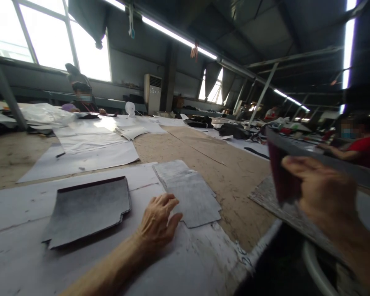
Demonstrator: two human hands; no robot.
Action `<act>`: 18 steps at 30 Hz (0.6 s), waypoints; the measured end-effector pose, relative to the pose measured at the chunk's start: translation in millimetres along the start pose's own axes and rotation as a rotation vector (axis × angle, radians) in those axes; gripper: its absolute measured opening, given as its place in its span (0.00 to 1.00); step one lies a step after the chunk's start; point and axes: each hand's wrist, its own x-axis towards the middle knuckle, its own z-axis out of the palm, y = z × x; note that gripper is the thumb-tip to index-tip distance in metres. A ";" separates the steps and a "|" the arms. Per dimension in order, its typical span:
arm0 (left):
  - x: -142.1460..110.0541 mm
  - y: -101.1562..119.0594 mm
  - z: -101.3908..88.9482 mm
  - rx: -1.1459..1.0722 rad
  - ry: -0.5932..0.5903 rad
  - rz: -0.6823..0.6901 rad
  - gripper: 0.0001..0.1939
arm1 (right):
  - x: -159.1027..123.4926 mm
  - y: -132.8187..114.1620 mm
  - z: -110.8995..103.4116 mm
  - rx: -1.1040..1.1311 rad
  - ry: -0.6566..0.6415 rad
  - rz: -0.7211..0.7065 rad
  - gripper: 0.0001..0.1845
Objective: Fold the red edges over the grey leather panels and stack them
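A maroon piece [277, 170], blurred and partly hidden, is pinched in the right hand [323, 191] (the forearm [365, 250] is cut off). Near the table's [237, 201] front right corner, a grey panel [193, 191] is overlapped by the loosely spread left hand [160, 216].

Dim overall | lit by blown-out windows [46, 35] and tube lamps [179, 37] | shadowed under grey piece [89, 216] | motion-blurred at right hand [327, 191] | stretched toward edges

grey panel [193, 193]: matt, felt-like | curled piece [91, 216]: matt, cloth-like | white sheet [160, 269]: smooth, paper-like | tabletop [185, 144]: matt, scuffed
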 end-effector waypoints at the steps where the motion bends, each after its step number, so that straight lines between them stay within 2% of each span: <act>1: -7.3 5.0 -3.6 -0.049 -0.028 -0.027 0.15 | -26.2 4.7 18.5 -0.041 -0.024 -0.041 0.03; 2: -16.4 10.3 -7.8 -0.124 -0.053 -0.070 0.19 | -53.7 12.1 38.4 -0.073 -0.072 -0.082 0.03; 3: -27.0 15.4 -12.5 -0.235 -0.064 -0.142 0.23 | -81.7 21.7 59.0 -0.105 -0.184 -0.147 0.03; 4: -38.6 20.2 -17.8 -0.367 -0.056 -0.246 0.25 | -109.0 32.5 79.4 -0.163 -0.345 -0.380 0.03; 5: -50.6 24.7 -23.7 -0.500 -0.028 -0.379 0.26 | -134.6 43.4 98.6 -0.160 -0.440 -0.576 0.09; 6: -62.4 28.6 -30.1 -0.620 0.011 -0.526 0.25 | -157.5 53.3 115.8 -0.146 -0.494 -0.676 0.13; 8: -83.9 35.0 -43.6 -0.779 0.072 -0.807 0.20 | -190.9 66.2 140.5 -0.061 -0.437 -0.848 0.19; 9: -93.3 37.5 -50.3 -0.808 0.080 -0.903 0.17 | -200.2 68.5 147.3 -0.017 -0.435 -0.910 0.21; 10: -101.7 39.3 -56.8 -0.841 0.081 -0.977 0.14 | -204.2 68.2 150.6 0.008 -0.464 -0.960 0.21; 12: -116.9 41.0 -68.9 -0.919 0.092 -1.067 0.11 | -199.6 63.0 149.3 -0.014 -0.618 -0.990 0.16; 15: -138.2 39.3 -85.6 -0.956 0.099 -1.135 0.09 | -180.6 54.7 141.9 -0.141 -0.866 -0.896 0.11; 18: -155.6 35.6 -102.7 -0.941 0.076 -1.177 0.11 | -175.6 54.5 142.0 -0.244 -0.934 -0.862 0.11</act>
